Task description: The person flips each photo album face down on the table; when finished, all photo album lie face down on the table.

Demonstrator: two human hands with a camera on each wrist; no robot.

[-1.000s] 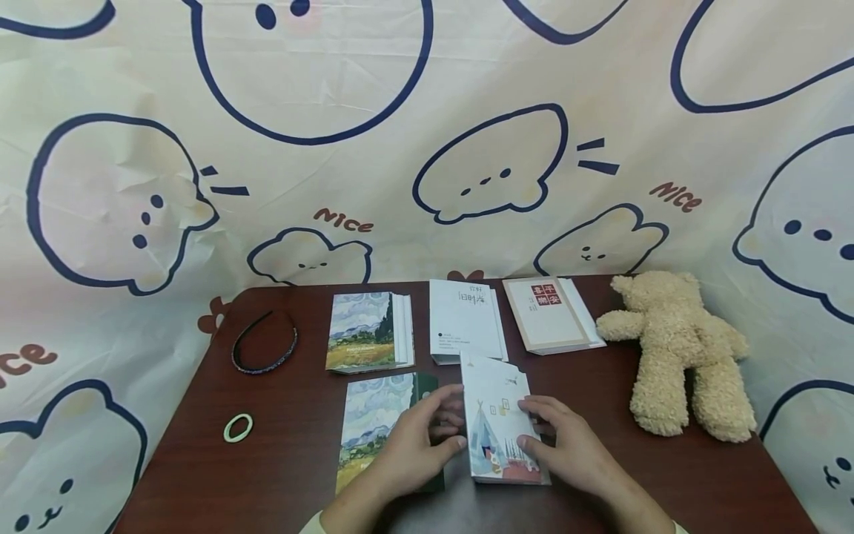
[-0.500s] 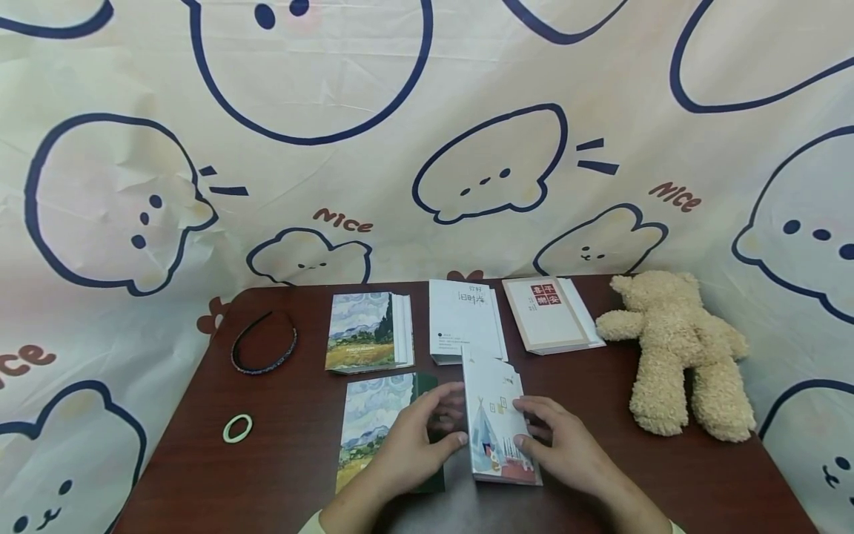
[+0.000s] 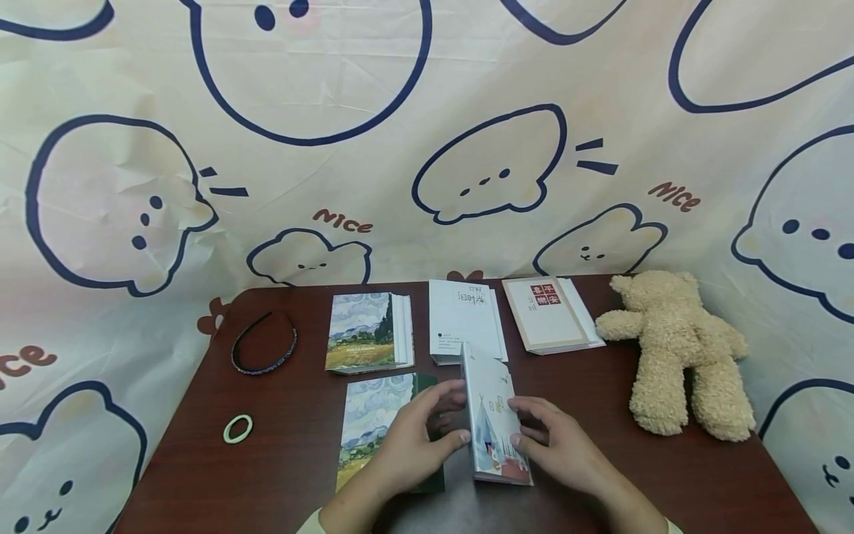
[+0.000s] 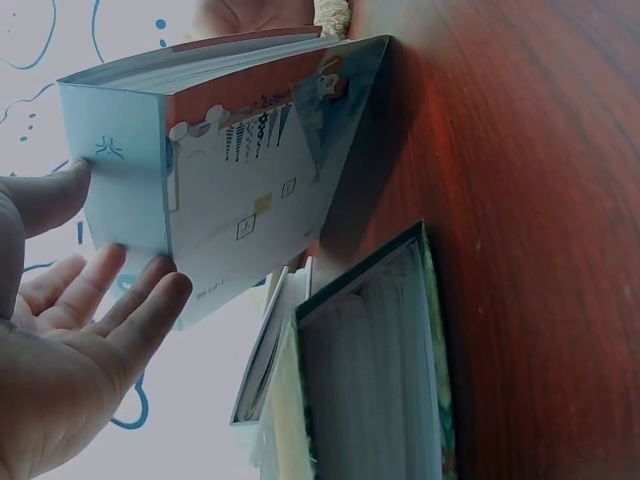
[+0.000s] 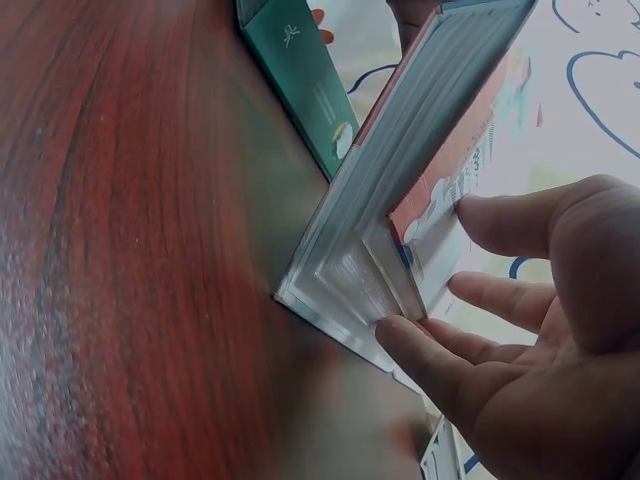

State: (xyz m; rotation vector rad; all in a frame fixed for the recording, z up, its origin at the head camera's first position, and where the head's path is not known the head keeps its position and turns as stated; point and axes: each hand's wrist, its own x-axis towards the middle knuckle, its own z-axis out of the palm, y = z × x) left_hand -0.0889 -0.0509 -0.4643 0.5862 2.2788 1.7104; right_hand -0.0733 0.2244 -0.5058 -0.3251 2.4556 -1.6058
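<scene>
A white photo album (image 3: 494,423) with a tent drawing stands tilted on the table, its spine (image 4: 118,170) raised to the left. My left hand (image 3: 416,449) is beside that spine; in the left wrist view its thumb and spread fingertips touch it without curling round. My right hand (image 3: 567,449) holds the opposite edge, thumb on the front cover and fingers against the page edges (image 5: 355,280), as the right wrist view shows. Under and beside my left wrist lies another album (image 3: 373,423) with a painted landscape cover and green spine.
Along the back stand a landscape album (image 3: 363,330), a white album (image 3: 463,319) and a cream album (image 3: 550,315). A plush bear (image 3: 674,352) lies at the right. A headband (image 3: 267,368) and a pale green ring (image 3: 229,430) lie on the dark red table (image 3: 180,475) at left.
The white album has tilted further, so its cover looks narrower and more of its spine shows. My right hand has moved slightly left with it; the left hand has barely shifted.
</scene>
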